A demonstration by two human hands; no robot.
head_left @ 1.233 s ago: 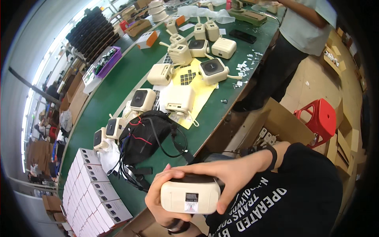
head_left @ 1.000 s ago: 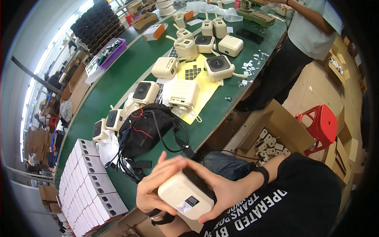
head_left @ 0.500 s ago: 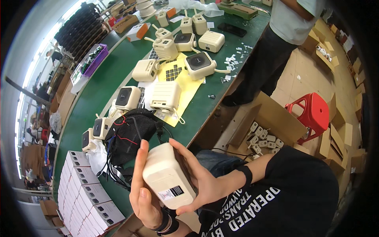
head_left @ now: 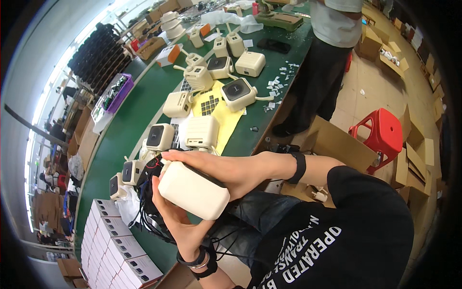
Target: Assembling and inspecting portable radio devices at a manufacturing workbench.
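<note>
Cream casing (head_left: 193, 190) held above the near edge of the green desk (head_left: 130, 120), the left hand (head_left: 175, 219) clenched under it and the right hand (head_left: 219, 166) clasped over its top. Behind it, a black cable bundle (head_left: 147, 202) is largely hidden; beyond lie similar cream units (head_left: 199, 131).

The cream device (head_left: 194, 190) hides the left hand (head_left: 180, 222) fingertips and cable tangle (head_left: 149, 212).

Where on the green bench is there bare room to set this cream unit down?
Bare green bench runs along the far side, between the purple tray and the row of cream devices. Crowded: the yellow mat and the black cable tangle beside the white boxes, under the held cream unit.
</note>
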